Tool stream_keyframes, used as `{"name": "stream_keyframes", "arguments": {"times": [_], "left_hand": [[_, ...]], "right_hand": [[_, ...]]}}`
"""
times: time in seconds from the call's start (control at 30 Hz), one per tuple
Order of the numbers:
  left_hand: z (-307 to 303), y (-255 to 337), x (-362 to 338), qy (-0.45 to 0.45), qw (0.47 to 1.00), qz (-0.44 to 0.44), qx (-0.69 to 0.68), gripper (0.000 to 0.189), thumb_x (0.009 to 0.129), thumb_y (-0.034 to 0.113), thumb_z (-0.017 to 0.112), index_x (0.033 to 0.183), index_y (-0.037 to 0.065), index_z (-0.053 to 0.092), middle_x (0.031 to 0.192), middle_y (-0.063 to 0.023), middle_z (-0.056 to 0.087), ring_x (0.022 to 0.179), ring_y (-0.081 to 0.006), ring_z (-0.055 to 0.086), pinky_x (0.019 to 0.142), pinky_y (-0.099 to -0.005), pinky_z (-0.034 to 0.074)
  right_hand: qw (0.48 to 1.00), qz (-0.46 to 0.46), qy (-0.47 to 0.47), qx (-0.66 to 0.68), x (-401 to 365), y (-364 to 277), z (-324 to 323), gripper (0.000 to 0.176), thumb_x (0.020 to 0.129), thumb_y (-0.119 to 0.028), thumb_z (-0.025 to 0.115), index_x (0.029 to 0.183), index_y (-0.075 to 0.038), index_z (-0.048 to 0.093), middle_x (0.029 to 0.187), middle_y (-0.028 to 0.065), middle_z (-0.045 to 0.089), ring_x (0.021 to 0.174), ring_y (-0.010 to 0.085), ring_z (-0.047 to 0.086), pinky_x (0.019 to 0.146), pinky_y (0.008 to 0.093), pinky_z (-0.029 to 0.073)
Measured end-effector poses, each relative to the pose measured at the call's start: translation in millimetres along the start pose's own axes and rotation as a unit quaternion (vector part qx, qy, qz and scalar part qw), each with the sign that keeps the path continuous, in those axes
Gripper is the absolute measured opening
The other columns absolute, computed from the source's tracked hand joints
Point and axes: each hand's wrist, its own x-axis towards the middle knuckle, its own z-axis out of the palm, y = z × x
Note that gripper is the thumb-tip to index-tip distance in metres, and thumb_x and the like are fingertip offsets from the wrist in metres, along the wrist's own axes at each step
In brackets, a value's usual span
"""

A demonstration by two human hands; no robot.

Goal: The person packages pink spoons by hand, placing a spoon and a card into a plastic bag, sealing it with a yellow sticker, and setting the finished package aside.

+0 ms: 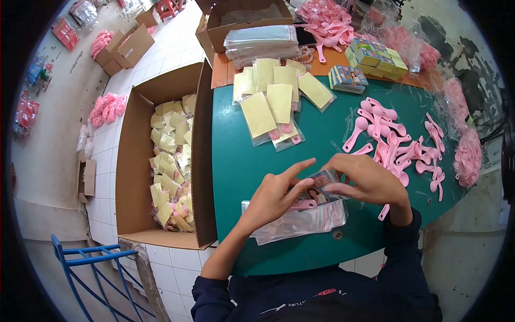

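A clear plastic bag (325, 181) with a printed picture card (317, 196) in it lies between my two hands, over the front of the table. My left hand (273, 196) has its thumb at the bag's left edge, the index finger stretched out past it and the other fingers hidden. From the right, my right hand (367, 180) grips the bag's upper right side between thumb and bent fingers. A pink measuring spoon (304, 204) shows just below the card, beside my left hand. Under it all is a stack of clear plastic bags (295, 224).
Loose pink spoons (394, 147) cover the table's right side. Filled packets with yellowish cards (268, 104) are piled at the back left, near bundled cards (347, 79). A cardboard box (203, 161) of packets stands left of the green table (230, 177). A blue metal frame (88, 250) is at lower left.
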Motion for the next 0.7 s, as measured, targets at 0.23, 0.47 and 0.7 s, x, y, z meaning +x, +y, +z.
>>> {"name": "stream_keyframes", "arguments": {"times": [0.23,0.47,0.7], "left_hand": [[-20.0,-16.2,-5.9,-0.053,0.998,-0.007,-0.043,0.06,0.086,0.022,0.064,0.138,0.011,0.036,0.078,-0.0088,0.066,0.069,-0.0087,0.059,0.061,-0.0231,0.043],[-43.3,-25.7,-7.4,-0.047,0.974,0.003,-0.22,0.076,0.078,0.007,0.07,0.141,0.004,0.027,0.075,-0.0011,0.058,0.068,-0.0041,0.051,0.062,-0.0171,0.04],[-41.5,-25.2,-6.9,-0.043,0.971,-0.022,-0.236,0.078,0.08,0.004,0.069,0.143,0.011,0.023,0.078,-0.0066,0.063,0.073,-0.0076,0.061,0.063,-0.0232,0.05]], "right_hand": [[0.99,0.055,0.032,0.122,11.6,18.8,1.7,0.015,0.074,-0.012,0.069,0.081,-0.002,0.062,0.064,0.0041,0.055,0.063,0.0101,0.053,0.06,0.0239,0.042],[0.94,0.111,0.03,0.32,16.5,35.9,-11.1,0.019,0.073,-0.012,0.075,0.075,-0.001,0.059,0.07,-0.0019,0.057,0.066,0.0056,0.051,0.058,0.0201,0.04],[0.93,0.128,0.05,0.34,16.2,43.4,-1.1,0.016,0.08,-0.014,0.07,0.085,-0.002,0.062,0.072,-0.0002,0.061,0.06,0.0037,0.051,0.048,0.018,0.039]]}}
